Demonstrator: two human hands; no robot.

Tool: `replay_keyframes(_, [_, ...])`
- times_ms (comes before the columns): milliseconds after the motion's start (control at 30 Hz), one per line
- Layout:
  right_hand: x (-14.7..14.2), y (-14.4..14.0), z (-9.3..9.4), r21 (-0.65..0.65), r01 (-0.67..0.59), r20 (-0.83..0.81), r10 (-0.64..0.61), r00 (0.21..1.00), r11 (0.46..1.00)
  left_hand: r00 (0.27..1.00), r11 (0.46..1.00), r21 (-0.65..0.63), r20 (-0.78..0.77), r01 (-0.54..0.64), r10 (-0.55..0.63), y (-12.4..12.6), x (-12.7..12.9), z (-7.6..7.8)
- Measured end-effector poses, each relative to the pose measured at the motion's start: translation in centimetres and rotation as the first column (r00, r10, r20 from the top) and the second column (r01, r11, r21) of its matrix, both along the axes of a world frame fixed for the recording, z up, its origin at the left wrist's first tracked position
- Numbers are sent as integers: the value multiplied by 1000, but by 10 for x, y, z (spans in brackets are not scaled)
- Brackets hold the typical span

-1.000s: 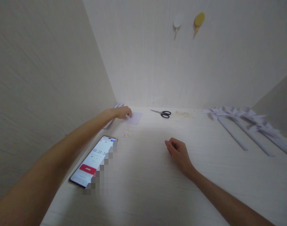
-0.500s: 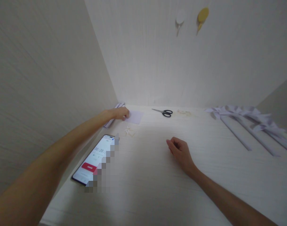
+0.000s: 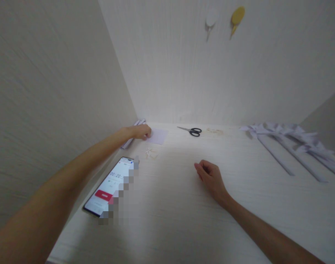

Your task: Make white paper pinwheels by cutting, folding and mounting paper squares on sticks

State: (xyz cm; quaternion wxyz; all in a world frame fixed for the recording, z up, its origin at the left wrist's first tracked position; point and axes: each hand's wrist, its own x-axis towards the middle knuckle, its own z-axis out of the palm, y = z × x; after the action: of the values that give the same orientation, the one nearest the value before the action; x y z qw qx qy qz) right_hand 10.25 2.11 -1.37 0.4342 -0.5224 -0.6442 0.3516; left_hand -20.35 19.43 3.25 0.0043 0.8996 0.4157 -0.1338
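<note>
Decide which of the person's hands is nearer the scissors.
Left. The left hand rests on the paper beside the scissors; the right hand lies nearer the person.

Our left hand stretched far forward, fingers curled down, our right hand resting loosely curled.

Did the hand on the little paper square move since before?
No. The left hand rests on the pale paper square at the same spot, level with the scissors; only the camera shifted slightly.
</note>
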Motion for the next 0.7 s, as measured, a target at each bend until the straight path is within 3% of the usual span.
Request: replay_keyframes(700, [1, 1, -2, -4, -2, -5, 2, 1000, 1000, 998, 1000, 13, -57, -5, 5, -5, 7, 4])
